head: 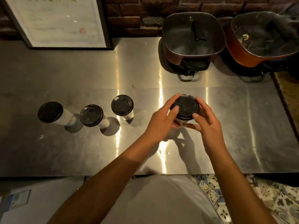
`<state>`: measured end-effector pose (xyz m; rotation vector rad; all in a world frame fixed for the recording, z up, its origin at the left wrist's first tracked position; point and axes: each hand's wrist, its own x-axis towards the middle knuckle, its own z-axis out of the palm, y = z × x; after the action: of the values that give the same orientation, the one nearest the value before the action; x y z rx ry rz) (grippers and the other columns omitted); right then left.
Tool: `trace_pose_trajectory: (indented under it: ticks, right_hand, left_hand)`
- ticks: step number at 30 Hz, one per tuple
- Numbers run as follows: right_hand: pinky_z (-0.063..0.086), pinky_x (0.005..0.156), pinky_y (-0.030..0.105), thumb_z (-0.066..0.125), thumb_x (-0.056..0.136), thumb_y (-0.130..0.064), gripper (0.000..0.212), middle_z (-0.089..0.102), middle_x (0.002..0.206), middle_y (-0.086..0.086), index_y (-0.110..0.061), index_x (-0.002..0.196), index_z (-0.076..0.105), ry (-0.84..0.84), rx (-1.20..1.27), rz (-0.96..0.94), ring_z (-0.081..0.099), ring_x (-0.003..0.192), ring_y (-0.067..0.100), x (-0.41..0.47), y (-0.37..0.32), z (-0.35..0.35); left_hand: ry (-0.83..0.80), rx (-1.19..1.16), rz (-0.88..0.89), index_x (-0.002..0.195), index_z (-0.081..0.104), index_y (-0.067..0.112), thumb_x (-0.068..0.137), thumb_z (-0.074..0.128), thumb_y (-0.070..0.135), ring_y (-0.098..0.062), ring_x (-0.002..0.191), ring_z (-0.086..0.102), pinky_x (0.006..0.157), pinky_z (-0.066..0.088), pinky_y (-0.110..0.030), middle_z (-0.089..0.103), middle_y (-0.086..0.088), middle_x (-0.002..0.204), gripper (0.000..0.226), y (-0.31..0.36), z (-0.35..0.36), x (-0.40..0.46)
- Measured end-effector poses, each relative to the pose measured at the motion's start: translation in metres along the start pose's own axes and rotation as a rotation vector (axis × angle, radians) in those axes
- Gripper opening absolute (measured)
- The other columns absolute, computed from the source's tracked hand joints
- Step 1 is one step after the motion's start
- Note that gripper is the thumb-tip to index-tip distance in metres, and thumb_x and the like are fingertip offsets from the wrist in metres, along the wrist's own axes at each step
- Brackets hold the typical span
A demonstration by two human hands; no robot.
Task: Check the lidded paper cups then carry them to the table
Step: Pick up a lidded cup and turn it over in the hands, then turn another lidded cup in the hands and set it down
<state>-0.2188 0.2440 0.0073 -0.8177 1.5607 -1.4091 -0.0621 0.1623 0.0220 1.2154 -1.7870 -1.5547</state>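
Nearest the person, both hands are closing around one lidded paper cup (184,110) on the steel worktop (226,126): the left hand (161,122) pressing its lid, the right hand (205,120) cupping the rim. Checking looks underway. Further left, three more cups (90,115) are standing, none carried yet. Beyond, two pots (192,38) are sitting.

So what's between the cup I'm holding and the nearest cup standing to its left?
Head view: only bare steel counter between the held cup and the nearest standing cup.
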Motion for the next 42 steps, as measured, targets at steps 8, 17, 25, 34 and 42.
trace_pose_trajectory:
  ticks: [8,17,25,34,42]
  right_hand:
    - [0.061,0.097,0.039,0.064,0.103,-0.015,0.042,0.068,0.131,-0.024,-0.037,0.139,0.062,-0.025,-0.132,0.054,0.065,0.125,0.009,0.046,0.047,-0.032]
    - [0.045,0.106,0.011,0.052,0.11,-0.023,0.046,0.059,0.148,-0.011,-0.041,0.152,0.049,-0.102,-0.311,0.052,0.056,0.134,0.007,0.037,0.068,-0.03]
    - [0.042,0.11,0.026,0.051,0.11,-0.034,0.047,0.051,0.154,-0.006,-0.045,0.154,0.04,-0.117,-0.478,0.023,0.052,0.138,0.015,0.039,0.064,-0.031]
    - [0.041,0.118,0.057,0.048,0.106,-0.046,0.055,0.025,0.171,-0.002,-0.03,0.157,0.037,0.237,-0.549,-0.173,0.033,0.154,0.022,0.031,0.014,-0.011]
    - [0.045,0.112,0.031,0.06,0.1,-0.029,0.055,0.035,0.166,-0.002,-0.032,0.153,0.045,-0.007,-0.444,-0.287,0.043,0.145,0.013,0.039,-0.009,0.091]
  left_hand:
    - [-0.017,-0.072,-0.144,0.153,0.038,0.049,0.112,0.042,0.033,0.003,0.104,0.063,0.071,0.057,-0.013,0.054,0.008,0.147,0.044,-0.031,0.038,0.035]
    - [0.038,0.209,-0.139,0.154,0.04,0.046,0.114,0.035,0.036,-0.013,0.136,0.052,0.116,0.045,-0.038,0.053,0.006,0.152,0.041,-0.062,0.052,0.039]
    - [0.1,0.319,-0.097,0.156,0.032,0.052,0.11,0.042,0.044,-0.02,0.12,0.063,0.102,0.055,-0.045,0.059,-0.002,0.141,0.047,-0.06,0.044,0.038]
    - [0.449,0.232,0.13,0.151,0.033,0.057,0.105,0.045,0.049,0.001,0.1,0.061,0.086,0.053,-0.012,0.048,0.008,0.132,0.049,-0.043,-0.047,0.001]
    - [0.584,0.468,0.021,0.14,0.062,0.026,0.107,0.054,0.025,-0.023,0.138,0.048,0.115,0.038,-0.032,0.05,-0.005,0.149,0.033,-0.055,-0.145,-0.007]
